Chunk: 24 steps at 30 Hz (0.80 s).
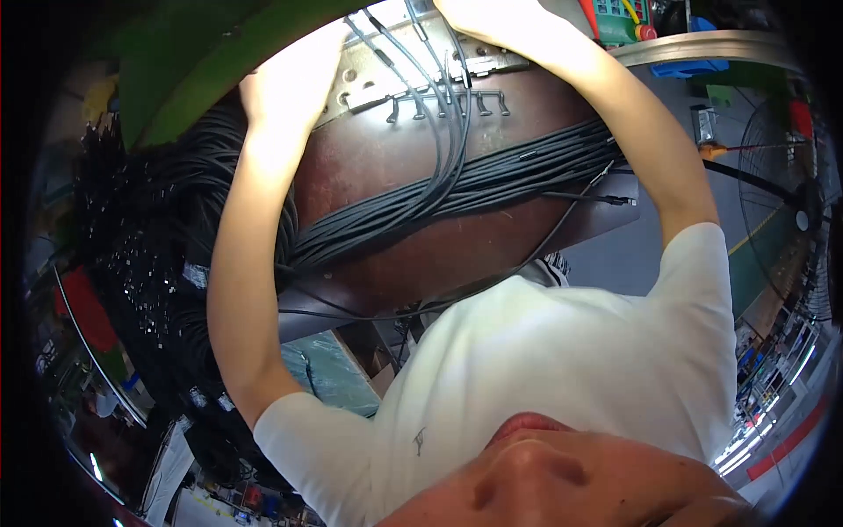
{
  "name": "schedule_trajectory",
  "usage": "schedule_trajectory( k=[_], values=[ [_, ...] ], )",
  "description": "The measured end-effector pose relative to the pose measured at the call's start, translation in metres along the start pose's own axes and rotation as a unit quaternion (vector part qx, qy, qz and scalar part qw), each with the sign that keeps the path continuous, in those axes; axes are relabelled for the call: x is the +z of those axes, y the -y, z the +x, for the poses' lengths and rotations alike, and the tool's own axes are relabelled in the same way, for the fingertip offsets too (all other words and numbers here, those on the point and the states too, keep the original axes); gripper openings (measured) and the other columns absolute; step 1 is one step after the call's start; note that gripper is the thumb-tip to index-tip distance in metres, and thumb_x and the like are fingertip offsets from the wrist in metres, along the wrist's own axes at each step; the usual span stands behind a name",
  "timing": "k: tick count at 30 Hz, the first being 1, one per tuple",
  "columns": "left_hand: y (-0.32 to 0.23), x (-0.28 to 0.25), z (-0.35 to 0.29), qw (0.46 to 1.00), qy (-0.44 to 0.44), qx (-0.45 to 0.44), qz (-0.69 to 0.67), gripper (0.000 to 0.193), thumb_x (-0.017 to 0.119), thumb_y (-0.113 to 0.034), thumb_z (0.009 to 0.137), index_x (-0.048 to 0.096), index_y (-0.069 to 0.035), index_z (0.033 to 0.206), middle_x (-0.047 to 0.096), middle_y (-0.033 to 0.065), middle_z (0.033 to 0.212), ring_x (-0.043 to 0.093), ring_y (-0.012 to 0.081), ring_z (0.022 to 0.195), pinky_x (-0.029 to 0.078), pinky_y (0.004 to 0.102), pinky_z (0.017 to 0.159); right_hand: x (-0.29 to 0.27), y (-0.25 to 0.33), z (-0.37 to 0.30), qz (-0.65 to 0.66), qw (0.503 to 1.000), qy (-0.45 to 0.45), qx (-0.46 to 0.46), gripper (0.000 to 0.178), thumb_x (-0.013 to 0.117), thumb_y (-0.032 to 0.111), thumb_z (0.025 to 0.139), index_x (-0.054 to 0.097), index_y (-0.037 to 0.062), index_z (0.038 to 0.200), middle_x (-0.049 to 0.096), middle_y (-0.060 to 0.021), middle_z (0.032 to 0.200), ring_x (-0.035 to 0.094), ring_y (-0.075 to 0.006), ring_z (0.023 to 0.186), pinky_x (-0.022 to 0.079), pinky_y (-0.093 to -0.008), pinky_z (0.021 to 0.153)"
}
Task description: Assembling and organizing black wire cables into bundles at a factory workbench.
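At the top of the head view my left hand reaches over the left end of a pale metal plate with round holes. Glare and the upper edge hide its fingers. My right hand is at the plate's far right side, its fingers cut off by the frame. Several black cables run down between the two hands, over the plate's near edge. Close to that edge lies a small black comb-like strip with several hooked prongs. I cannot make out what either hand holds.
A thick bundle of black cables crosses the brown work surface. More cables with shiny ends hang in a mass at the left. A dark green sheet covers the upper left. A fan stands at the right.
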<state>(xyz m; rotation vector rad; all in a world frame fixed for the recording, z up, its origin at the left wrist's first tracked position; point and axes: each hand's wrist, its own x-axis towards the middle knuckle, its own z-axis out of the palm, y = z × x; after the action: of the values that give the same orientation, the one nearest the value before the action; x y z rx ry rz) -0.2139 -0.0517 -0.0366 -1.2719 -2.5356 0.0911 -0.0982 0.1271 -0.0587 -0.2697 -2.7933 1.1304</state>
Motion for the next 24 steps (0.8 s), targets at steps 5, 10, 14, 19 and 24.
schedule_trajectory(
  k=[5,10,14,19,24],
  values=[
    [0.005,0.027,0.020,0.931,-0.250,0.259,-0.053,0.036,0.063,-0.019,0.080,0.062,-0.015,0.116,0.066,0.0062,0.100,0.063,0.0237,0.087,0.049,0.0328,0.080,-0.005,-0.018,0.008,0.028,0.999,-0.009,0.032,0.026,0.056,0.022,0.086,0.064,0.0023,0.101,0.064,-0.0173,0.097,0.060,-0.0282,0.088,0.048,-0.0361,0.076],
    [0.003,0.028,0.013,0.969,-0.163,0.173,0.069,0.032,0.065,-0.028,0.081,0.065,-0.011,0.108,0.066,0.0100,0.095,0.063,0.0283,0.085,0.050,0.0358,0.076,0.002,-0.011,0.010,0.066,0.996,-0.012,0.055,0.026,0.057,0.022,0.086,0.064,0.0016,0.101,0.064,-0.0176,0.098,0.060,-0.0278,0.088,0.048,-0.0358,0.076],
    [0.021,0.057,0.013,0.957,-0.159,0.111,-0.214,0.031,0.061,-0.035,0.086,0.066,-0.007,0.099,0.065,0.0132,0.091,0.062,0.0309,0.082,0.050,0.0393,0.074,-0.004,-0.008,0.007,0.087,0.993,-0.026,0.078,0.027,0.058,0.023,0.086,0.064,0.0010,0.101,0.064,-0.0178,0.098,0.060,-0.0274,0.088,0.048,-0.0356,0.076],
    [0.020,0.048,0.016,0.975,-0.108,0.133,-0.144,0.031,0.060,-0.027,0.086,0.063,-0.004,0.107,0.065,0.0164,0.095,0.062,0.0326,0.086,0.049,0.0398,0.079,-0.017,-0.023,0.006,0.115,0.987,-0.036,0.105,0.028,0.058,0.023,0.087,0.063,0.0003,0.102,0.064,-0.0180,0.098,0.060,-0.0269,0.088,0.048,-0.0353,0.076],
    [0.016,0.019,-0.021,0.967,-0.111,0.074,-0.217,0.047,0.064,-0.026,0.083,0.053,0.002,0.119,0.057,0.0255,0.114,0.056,0.0391,0.104,0.045,0.0399,0.090,-0.019,-0.016,-0.001,0.147,0.980,-0.043,0.126,0.028,0.059,0.023,0.087,0.063,-0.0004,0.102,0.064,-0.0183,0.098,0.061,-0.0265,0.088,0.048,-0.0350,0.076]
  ],
)
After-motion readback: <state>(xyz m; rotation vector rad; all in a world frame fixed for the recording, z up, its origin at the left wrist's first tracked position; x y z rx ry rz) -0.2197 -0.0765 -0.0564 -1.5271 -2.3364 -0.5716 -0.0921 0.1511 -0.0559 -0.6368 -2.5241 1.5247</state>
